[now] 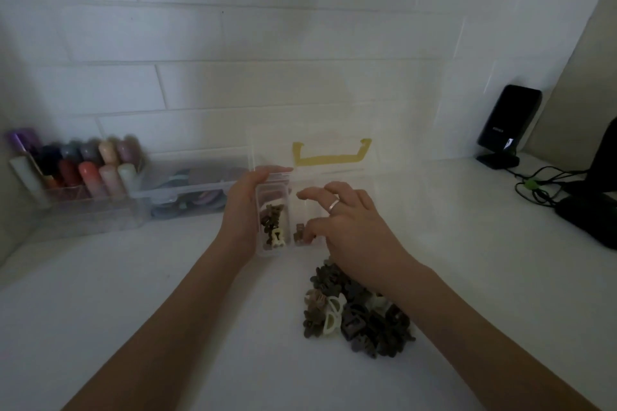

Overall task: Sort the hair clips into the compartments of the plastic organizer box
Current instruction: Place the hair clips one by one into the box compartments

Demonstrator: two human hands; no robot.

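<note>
A clear plastic organizer box (394,207) stands open on the white counter, its lid upright with a yellow handle (330,155). My left hand (242,210) grips the box's left wall. The left front compartment holds several brown clips and a cream one (272,227). My right hand (347,223), a ring on one finger, reaches over the neighbouring compartment; thumb and fingertip pinch a brown hair clip (300,233) low inside it. A pile of dark, brown and cream hair clips (357,314) lies on the counter in front of the box, partly under my right wrist.
A clear tray of coloured tubes (76,170) and a clear case of hair bands (193,190) stand at the left against the tiled wall. A black device on a stand (507,123), cables (541,187) and a dark object (591,217) sit at the right.
</note>
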